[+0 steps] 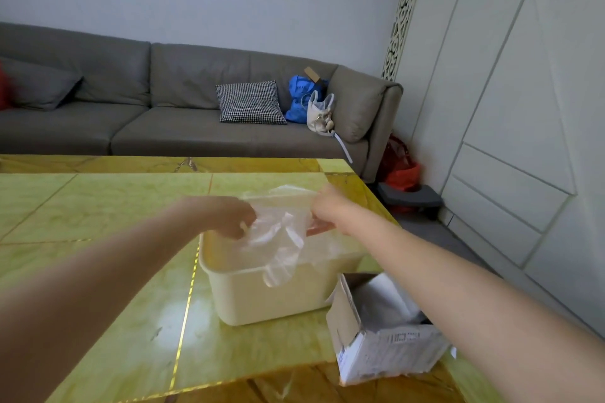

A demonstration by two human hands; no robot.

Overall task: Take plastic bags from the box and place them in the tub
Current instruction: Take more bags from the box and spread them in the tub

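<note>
A clear plastic bag (278, 235) is stretched between my two hands above the cream tub (262, 298). My left hand (229, 216) grips its left edge and my right hand (327, 209) grips its right edge. The bag's lower part hangs over the tub's front rim. The open cardboard box (379, 347) stands to the right of the tub, under my right forearm, with more pale plastic (383, 304) inside it.
The tub and box sit on a yellow-green marble table (98, 222), close to its right edge. Behind it runs a grey sofa (163, 101) with a checked cushion, a blue bag and a white handbag. White cabinets line the right wall.
</note>
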